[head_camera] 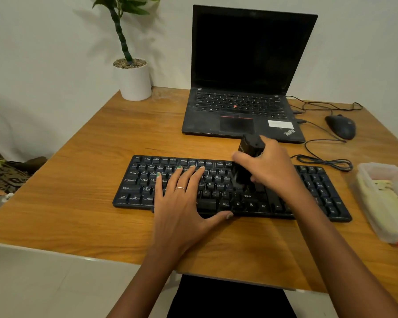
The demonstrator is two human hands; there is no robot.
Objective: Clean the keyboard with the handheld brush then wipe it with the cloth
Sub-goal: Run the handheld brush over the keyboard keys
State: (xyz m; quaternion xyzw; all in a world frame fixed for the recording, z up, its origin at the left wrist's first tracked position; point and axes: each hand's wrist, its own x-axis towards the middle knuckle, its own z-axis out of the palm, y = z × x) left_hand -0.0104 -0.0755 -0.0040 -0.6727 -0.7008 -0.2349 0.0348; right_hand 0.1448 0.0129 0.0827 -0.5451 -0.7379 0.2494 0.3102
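A black keyboard lies across the middle of the wooden table. My left hand rests flat on its left-centre keys, fingers spread and straight, thumb along the front edge. My right hand grips a black handheld brush upright, its lower end down on the keys right of centre; the bristles are blurred. A yellowish cloth lies in a clear plastic container at the right edge.
An open black laptop stands behind the keyboard, screen dark. A black mouse and loose cables lie at the back right. A white plant pot sits at the back left corner.
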